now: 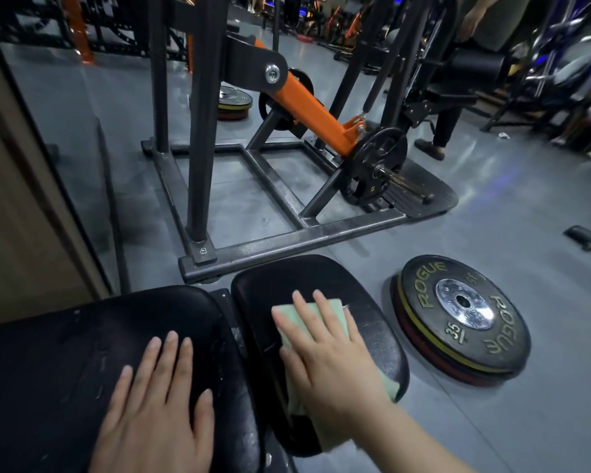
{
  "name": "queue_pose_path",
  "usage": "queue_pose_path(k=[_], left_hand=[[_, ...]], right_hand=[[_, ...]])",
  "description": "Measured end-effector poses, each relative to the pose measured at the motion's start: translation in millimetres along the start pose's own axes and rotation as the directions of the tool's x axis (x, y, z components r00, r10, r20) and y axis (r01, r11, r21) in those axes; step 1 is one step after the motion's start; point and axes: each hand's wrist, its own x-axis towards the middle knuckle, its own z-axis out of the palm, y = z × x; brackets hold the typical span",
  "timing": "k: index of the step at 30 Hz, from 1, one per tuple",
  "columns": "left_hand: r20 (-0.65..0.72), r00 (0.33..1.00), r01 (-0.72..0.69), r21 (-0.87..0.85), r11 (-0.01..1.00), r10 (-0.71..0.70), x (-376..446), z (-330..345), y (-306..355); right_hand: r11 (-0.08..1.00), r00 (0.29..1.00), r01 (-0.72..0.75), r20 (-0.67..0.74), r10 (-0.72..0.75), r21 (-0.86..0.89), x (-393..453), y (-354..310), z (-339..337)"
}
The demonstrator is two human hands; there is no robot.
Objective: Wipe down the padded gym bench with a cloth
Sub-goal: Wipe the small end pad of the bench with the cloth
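Observation:
The black padded bench fills the lower left, made of a large pad [65,363] and a smaller seat pad [287,278] with a gap between them. A pale green cloth [335,310] lies flat on the seat pad. My right hand [325,356] presses on the cloth with straight, spread fingers, covering most of it. My left hand [161,407] rests flat on the large pad, fingers straight, holding nothing.
Black weight plates [464,319] lie stacked on the grey floor just right of the seat pad. A black and orange plate-loaded machine [297,107] stands ahead, its steel base [287,240] close to the bench. A wooden wall [17,213] runs along the left. A person's legs [440,131] stand at the back right.

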Motion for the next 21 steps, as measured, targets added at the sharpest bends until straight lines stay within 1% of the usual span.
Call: queue_pose_path(k=[3,6,11,15,18,21], left_hand=[[-0.013,1.0,-0.002,0.006,1.0,0.002,-1.5,0.4,0.3],[-0.026,1.0,-0.011,0.016,1.0,0.011,-1.5,1.2,-0.2],[-0.028,1.0,0.006,0.051,0.999,-0.005,-2.0,-0.3,0.4],[-0.038,0.999,0.002,0.107,0.994,0.002,-2.6,-4.7,2.4],[-0.07,0.998,0.002,0.135,0.991,0.007,-3.5,-5.2,3.8],[-0.071,0.997,0.014,0.149,0.989,-0.004,-5.0,-4.9,3.8]], right_hand=[[0.998,0.999,-0.03,0.043,0.028,0.046,30.8,5.2,-2.2],[0.995,0.995,-0.089,0.04,0.087,0.049,58.5,6.1,-2.5],[0.992,0.99,-0.123,0.072,0.12,0.041,75.3,3.8,-6.0],[0.992,0.99,-0.125,0.073,0.124,0.01,53.3,-0.2,-3.5],[0.996,0.997,-0.081,0.004,0.081,-0.025,18.0,-1.1,2.9],[0.993,0.994,-0.086,-0.069,0.08,-0.083,-16.3,-0.2,8.7]])
